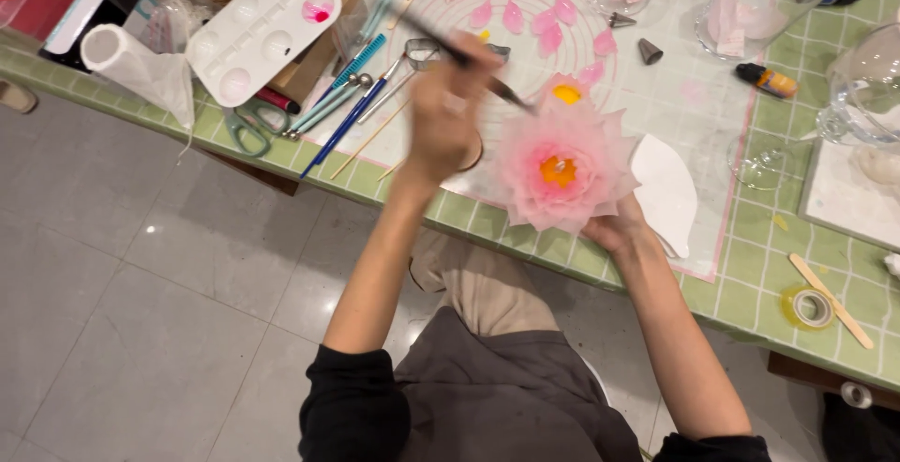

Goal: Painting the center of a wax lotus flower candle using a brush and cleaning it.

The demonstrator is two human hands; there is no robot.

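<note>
Both hands work over the near edge of the table (pixel 750 284), which wears a green checked cloth. The left hand (pixel 448 111) is closed round a thin dark brush (pixel 459 54), fingers pinched on its handle; the brush slants from upper left down to its tip, which rests close to the top petals of a pink flower (pixel 562 167). The right hand (pixel 614 230) grips the flower from underneath, fingers curled out of sight behind the petals, so only the wrist and the heel of the hand show. The flower is wide open, pale pink with a deeper pink heart and a yellow-orange centre, and it hangs just above the table's near edge.

Behind the flower lies a clear round mat (pixel 656 96) with loose pink petals (pixel 548 26) scattered on it and two small metal cones (pixel 649 51). A white curved sheet (pixel 667 186) lies just right of the flower. Toward the left end of the table sit a white paint tray (pixel 258 36) with a dab of pink, a row of long thin tools (pixel 347 106), green-handled scissors (pixel 248 125) and a white paper roll (pixel 117 54). Near the right end, by the near edge, lie a roll of tape (pixel 811 307) and a flat wooden stick (pixel 830 300). Clear glass vessels (pixel 862 96) stand at the far right.
</note>
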